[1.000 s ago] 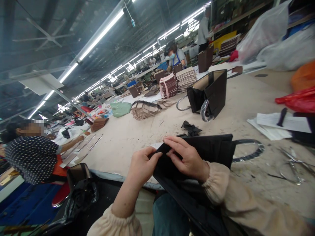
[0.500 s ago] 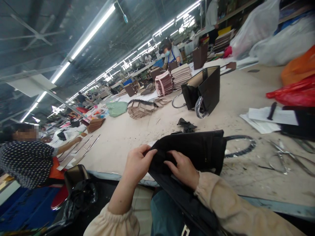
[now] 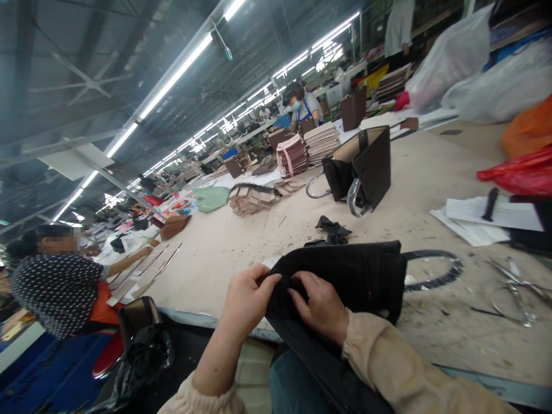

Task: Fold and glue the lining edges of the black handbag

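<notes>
A black bag [image 3: 345, 270] lies over the table's near edge, its lower part hanging toward my lap and a plastic-wrapped handle [image 3: 437, 270] sticking out to the right. My left hand [image 3: 252, 293] pinches the bag's left edge between thumb and fingers. Inside the fold, my right hand [image 3: 319, 302] has its thumb and fingers curled on the black material. Black scraps [image 3: 332, 230] lie just beyond the bag.
A dark bag [image 3: 366, 167] stands farther back beside stacked brown pieces [image 3: 254, 198]. Scissors [image 3: 517, 279] and papers [image 3: 470, 218] lie at the right. At the left, a person in a dotted top [image 3: 56, 293] reaches over flat pieces.
The view has shifted, so the table and its objects appear slightly lower and farther right. Both hands keep their hold on the black bag; the right fingers are a little more curled.
</notes>
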A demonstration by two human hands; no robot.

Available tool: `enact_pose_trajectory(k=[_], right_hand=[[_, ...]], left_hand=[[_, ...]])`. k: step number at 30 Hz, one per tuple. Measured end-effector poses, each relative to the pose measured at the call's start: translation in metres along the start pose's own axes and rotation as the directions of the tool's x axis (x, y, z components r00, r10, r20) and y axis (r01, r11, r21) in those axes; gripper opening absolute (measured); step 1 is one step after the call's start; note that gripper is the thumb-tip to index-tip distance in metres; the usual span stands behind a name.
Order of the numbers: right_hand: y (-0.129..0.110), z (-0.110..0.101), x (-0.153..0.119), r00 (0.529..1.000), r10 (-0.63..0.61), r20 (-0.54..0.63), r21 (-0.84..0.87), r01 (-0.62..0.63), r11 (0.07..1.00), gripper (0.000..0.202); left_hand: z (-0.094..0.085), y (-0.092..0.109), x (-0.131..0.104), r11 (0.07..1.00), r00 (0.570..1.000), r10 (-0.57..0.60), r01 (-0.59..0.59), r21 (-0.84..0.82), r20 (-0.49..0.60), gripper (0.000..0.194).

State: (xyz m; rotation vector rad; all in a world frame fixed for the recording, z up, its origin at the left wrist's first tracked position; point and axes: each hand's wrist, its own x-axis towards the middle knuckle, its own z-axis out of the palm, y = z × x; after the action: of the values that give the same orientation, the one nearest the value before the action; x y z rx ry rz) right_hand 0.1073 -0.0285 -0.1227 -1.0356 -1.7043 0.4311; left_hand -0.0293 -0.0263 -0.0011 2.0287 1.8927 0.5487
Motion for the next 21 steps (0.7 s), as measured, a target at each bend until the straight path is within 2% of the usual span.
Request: enact_pose_trajectory(k=[12, 16, 21], right_hand=[[-0.001, 0.006, 0.007, 0.999, -0.031, -0.012, 0.050, 0.031, 0.998, 0.011], [-0.002, -0.001, 0.003, 0.995, -0.075, -0.067, 0.070, 0.080, 0.994, 0.020], [-0.001, -0.001, 0.004, 0.983, -0.124, -0.133, 0.006, 0.126, 0.992, 0.028]], left_hand=[[0.000, -0.001, -0.001, 1.000, 1.000, -0.021, 0.021, -0.011, 0.010, 0.027], [-0.001, 0.000, -0.001, 0.999, 0.999, -0.033, 0.033, -0.008, 0.012, 0.027], [0.000, 0.000, 0.000, 0.999, 1.000, -0.015, 0.016, -0.032, 0.021, 0.028]])
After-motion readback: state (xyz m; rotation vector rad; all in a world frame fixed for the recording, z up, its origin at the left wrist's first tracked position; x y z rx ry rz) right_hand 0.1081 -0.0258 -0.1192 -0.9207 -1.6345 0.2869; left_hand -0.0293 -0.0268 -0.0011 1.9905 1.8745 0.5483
